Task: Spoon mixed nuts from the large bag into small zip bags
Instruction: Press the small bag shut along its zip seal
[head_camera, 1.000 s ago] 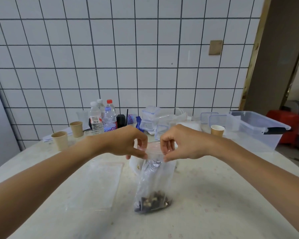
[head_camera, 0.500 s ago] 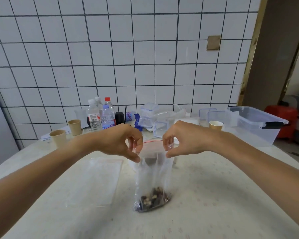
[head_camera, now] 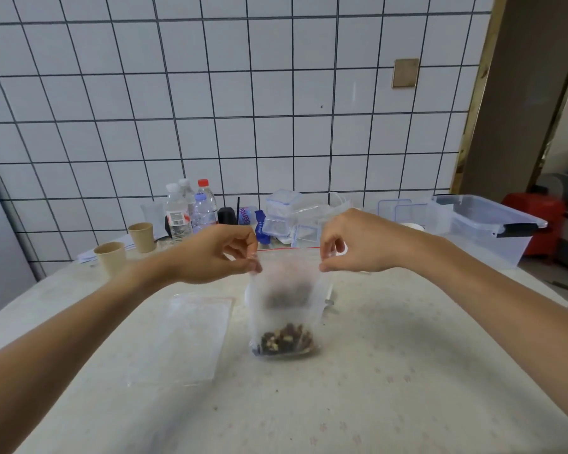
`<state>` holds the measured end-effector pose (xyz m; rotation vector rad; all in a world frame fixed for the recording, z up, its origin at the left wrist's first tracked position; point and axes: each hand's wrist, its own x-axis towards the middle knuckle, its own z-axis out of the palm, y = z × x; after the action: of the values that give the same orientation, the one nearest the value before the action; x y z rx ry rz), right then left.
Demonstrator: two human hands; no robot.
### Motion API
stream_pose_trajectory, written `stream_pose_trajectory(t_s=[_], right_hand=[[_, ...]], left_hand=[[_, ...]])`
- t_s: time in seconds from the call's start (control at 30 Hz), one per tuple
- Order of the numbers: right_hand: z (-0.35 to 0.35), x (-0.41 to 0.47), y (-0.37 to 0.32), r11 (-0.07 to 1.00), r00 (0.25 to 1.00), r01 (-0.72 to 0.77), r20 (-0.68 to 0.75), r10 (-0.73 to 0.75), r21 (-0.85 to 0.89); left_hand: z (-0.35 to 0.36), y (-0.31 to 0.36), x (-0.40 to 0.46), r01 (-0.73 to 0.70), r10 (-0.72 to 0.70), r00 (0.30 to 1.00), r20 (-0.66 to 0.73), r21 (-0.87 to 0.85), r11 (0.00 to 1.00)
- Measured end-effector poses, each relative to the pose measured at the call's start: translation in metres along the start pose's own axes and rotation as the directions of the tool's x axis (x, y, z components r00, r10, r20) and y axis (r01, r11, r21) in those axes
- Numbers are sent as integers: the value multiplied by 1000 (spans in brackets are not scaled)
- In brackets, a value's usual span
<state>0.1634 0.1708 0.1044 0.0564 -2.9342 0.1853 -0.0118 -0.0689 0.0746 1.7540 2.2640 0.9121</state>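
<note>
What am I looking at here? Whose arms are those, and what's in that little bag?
There is no machine here, just a person. The camera sits on their head and looks down, so you see their own two arms. The left hand and right hand each pinch a top corner of a small zip bag, holding it upright on the table. Mixed nuts sit at its bottom. An empty zip bag lies flat beside it. Behind stand paper cups, water bottles and a clear plastic bin.
</note>
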Motion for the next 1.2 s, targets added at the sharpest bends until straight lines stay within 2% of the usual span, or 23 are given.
stream_pose_trajectory(t_s=[0.07, 0.17, 0.3, 0.4, 0.5, 0.63, 0.77, 0.87, 0.97, 1.07, 1.2], right_hand=[[7, 1, 3, 1000, 999, -11, -33, 10, -11], [19, 0, 11, 999, 989, -48, -138, 47, -3], [39, -6, 27, 979, 975, -126, -161, 152, 161], [65, -10, 34, 920, 960, -192, -130, 249, 341], [96, -14, 37, 814, 951, -239, -42, 306, 530], [138, -15, 31, 612, 939, -283, 82, 335, 739], [172, -14, 19, 453, 930, -285, 130, 344, 845], [182, -12, 11, 354, 901, -260, 93, 424, 898], [178, -13, 10, 259, 876, -206, 60, 478, 944], [168, -17, 16, 245, 838, -160, 0, 546, 956], [149, -21, 44, 179, 764, -73, -60, 643, 981]], left_hand=[[13, -9, 0, 6, -9, 997, -73, -39, 999], [34, -25, -3, 75, -97, 977, -188, -117, 990], [61, -43, -15, 138, -202, 965, -166, -333, 933], [87, -49, -21, 190, -288, 945, -152, -461, 867], [115, -53, -25, 233, -324, 939, -116, -478, 847], [146, -56, -24, 231, -346, 918, -194, -447, 864], [155, -45, -15, 238, -461, 865, -199, -646, 726], [153, -35, -6, 187, -481, 854, -197, -748, 637], [154, -30, 2, 130, -489, 843, -224, -797, 590], [157, -29, 10, 81, -454, 852, -262, -791, 607], [175, -33, 17, 65, -357, 877, -321, -656, 752]])
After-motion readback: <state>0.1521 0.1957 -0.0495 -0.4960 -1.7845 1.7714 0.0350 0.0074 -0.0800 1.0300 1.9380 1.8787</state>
